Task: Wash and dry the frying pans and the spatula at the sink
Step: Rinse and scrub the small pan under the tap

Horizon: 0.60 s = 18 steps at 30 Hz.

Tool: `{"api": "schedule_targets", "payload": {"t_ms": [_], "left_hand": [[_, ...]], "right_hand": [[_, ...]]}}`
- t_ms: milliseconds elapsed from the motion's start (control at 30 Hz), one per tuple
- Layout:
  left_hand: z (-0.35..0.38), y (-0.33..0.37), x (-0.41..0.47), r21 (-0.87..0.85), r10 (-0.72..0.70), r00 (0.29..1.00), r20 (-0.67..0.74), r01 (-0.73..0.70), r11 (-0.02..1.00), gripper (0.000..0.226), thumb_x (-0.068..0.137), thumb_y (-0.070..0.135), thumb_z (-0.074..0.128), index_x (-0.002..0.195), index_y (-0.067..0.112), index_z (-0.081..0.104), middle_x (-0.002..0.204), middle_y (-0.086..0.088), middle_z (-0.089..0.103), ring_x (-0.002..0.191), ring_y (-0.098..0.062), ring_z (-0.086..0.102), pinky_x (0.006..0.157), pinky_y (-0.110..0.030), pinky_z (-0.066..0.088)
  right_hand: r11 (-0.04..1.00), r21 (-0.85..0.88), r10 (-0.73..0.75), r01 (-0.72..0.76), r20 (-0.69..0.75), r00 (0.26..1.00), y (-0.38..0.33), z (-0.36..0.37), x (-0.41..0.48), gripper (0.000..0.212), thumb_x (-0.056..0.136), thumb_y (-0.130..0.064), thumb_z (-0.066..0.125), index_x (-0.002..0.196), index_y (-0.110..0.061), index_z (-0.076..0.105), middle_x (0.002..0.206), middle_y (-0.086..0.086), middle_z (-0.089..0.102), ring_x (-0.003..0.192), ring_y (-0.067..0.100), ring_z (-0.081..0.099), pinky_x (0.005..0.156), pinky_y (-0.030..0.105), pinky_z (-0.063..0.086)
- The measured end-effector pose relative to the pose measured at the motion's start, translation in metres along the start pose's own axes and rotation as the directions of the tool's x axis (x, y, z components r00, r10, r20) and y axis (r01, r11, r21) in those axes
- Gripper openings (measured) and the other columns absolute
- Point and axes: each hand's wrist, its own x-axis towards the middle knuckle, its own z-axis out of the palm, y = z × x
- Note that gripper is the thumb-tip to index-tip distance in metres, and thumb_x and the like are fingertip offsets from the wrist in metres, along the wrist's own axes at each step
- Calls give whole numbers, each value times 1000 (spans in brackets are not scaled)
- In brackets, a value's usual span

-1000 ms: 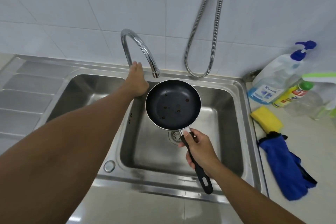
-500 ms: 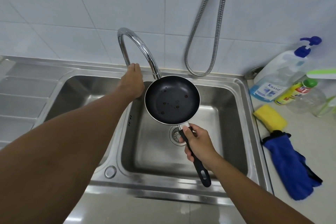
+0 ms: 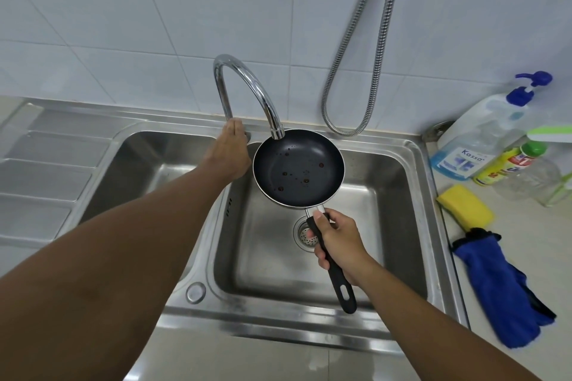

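Note:
A small black frying pan (image 3: 298,168) with dark spots of residue hangs over the right sink basin (image 3: 387,195), its far rim just under the spout of the chrome faucet (image 3: 247,83). My right hand (image 3: 339,241) grips the pan's black handle near the pan. My left hand (image 3: 230,150) reaches to the foot of the faucet and closes over the tap handle there, which it mostly hides. I see no water coming from the spout. No spatula or second pan is in view.
A drain strainer (image 3: 305,237) sits below the pan. On the counter at right lie a yellow sponge (image 3: 464,206) and a blue cloth mitt (image 3: 501,284), with soap bottles (image 3: 473,139) behind. A metal shower hose (image 3: 356,71) hangs on the tiled wall. A left basin (image 3: 148,164) and drainboard (image 3: 40,170) lie to the left.
The pan has shifted slightly back, so its far rim now sits right under the spout. My left hand stays at the faucet's foot.

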Motion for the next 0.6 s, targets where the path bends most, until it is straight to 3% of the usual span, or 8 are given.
{"api": "schedule_targets", "payload": {"t_ms": [300,600], "left_hand": [[7,-10,1,-62,4,1000,3,-4,998,75,92,-3,54,157,-8,17,164,-22,23,150,-36,30,118,-39,31],[8,-13,-1,-55,7,999,34,-5,998,83,94,0,56,161,-5,7,171,-20,6,159,-31,8,126,-37,15]], "right_hand": [[1000,21,4,-4,7,1000,3,-1,1,30,104,-32,51,96,-4,58,79,12,65,42,21,42,40,26,37],[1000,15,15,-15,5,1000,6,-1,4,29,104,-32,52,98,-6,60,81,12,66,42,20,43,40,26,38]]}}
